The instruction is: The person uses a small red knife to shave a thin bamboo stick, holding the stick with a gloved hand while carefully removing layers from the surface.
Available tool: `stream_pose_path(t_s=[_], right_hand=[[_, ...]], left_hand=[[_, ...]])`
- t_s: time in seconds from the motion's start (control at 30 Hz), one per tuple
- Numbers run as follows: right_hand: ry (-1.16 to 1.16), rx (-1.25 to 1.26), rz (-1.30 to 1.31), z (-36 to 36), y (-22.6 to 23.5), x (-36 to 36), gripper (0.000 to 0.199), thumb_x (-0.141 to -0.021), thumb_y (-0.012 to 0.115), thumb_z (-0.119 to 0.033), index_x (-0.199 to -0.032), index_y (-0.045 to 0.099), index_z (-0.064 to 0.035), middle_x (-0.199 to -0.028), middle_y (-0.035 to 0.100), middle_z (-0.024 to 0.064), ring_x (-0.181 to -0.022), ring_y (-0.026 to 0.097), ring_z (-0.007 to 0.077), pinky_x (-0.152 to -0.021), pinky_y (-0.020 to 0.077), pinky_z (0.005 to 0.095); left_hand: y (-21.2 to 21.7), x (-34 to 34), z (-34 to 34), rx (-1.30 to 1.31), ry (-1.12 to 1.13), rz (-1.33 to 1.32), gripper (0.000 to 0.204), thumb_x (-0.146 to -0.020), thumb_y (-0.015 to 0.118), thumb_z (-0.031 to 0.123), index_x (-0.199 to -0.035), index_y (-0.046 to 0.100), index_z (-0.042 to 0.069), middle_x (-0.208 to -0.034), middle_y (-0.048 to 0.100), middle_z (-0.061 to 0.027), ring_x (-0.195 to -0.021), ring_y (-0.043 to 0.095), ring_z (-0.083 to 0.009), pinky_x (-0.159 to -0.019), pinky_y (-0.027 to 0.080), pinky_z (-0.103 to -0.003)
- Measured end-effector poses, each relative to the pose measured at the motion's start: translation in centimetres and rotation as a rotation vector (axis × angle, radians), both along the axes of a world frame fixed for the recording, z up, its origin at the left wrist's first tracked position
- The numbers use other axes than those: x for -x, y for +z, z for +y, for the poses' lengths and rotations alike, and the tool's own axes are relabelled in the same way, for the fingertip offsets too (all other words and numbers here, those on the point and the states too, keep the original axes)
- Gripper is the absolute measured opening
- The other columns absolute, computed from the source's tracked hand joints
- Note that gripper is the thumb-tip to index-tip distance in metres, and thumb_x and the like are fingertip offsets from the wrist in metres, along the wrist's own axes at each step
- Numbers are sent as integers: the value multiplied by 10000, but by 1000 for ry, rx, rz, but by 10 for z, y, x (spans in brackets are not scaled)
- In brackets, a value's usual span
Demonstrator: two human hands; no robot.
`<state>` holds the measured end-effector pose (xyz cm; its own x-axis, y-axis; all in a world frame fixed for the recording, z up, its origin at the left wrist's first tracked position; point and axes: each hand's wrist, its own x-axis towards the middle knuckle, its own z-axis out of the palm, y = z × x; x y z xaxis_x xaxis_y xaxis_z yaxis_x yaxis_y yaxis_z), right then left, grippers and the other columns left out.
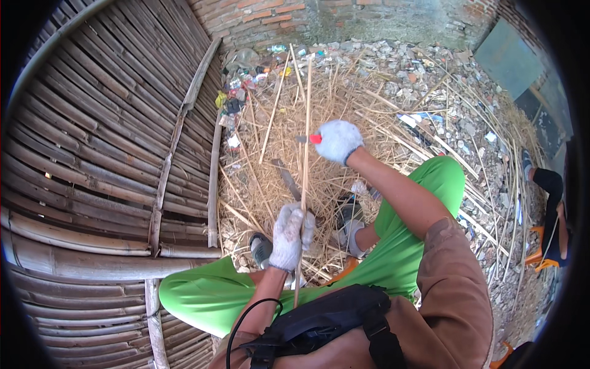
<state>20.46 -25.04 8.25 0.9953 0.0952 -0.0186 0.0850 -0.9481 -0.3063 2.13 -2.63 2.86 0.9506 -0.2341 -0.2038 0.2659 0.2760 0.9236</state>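
My left hand (pixel 286 238), in a pale knit glove, is closed around a long, thin bamboo strip (pixel 308 101). The strip runs from my lap away toward the far wall. Farther out, my gloved right hand (pixel 338 142) grips a small knife with a red handle (pixel 315 139). Its short grey blade points left and lies at the strip; whether it cuts in is too small to tell. Beyond my left hand, a flat dark brown piece (pixel 287 178) lies on the shavings; its kind is unclear.
A bamboo slat wall (pixel 104 129) rises at left, a brick wall (pixel 270 21) at the far side. Straw-like shavings (pixel 335 104) and loose strips cover rubble between my feet. At right, another person's dark-clothed leg (pixel 549 184) shows beside an orange seat (pixel 541 255).
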Motion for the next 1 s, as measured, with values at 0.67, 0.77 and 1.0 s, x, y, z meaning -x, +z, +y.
stream_pose_path(t_s=[0.67, 0.77, 1.0], right_hand=[[-468, 202, -59, -210, 48, -170, 492, -980, 615, -355, -1306, 774, -22, -1356, 747, 255, -1248, 740, 415, -1037, 590, 513], [-323, 182, -17, -165, 30, -148, 491, -986, 626, -445, -1233, 808, -61, -1281, 776, 242, -1185, 761, 408, -1003, 602, 507], [184, 37, 141, 27, -16, -2, 423, -973, 626, -448, -999, 810, -68, -1008, 798, 221, -965, 789, 397, -885, 630, 518]], left_hand=[[10, 7, -3, -65, -136, 72, 401, -1147, 608, 304, -1376, 479, 2, -977, 682, -82, -666, 646, -121, -570, 573, -272], [18, -12, 10, -63, -11, 121, 334, -1132, 625, 254, -1317, 517, -3, -1004, 697, -91, -708, 671, -129, -594, 590, -274], [-5, -28, 23, 37, 146, 143, 219, -1094, 642, 143, -1242, 565, 1, -932, 703, -101, -657, 635, -138, -540, 509, -264]])
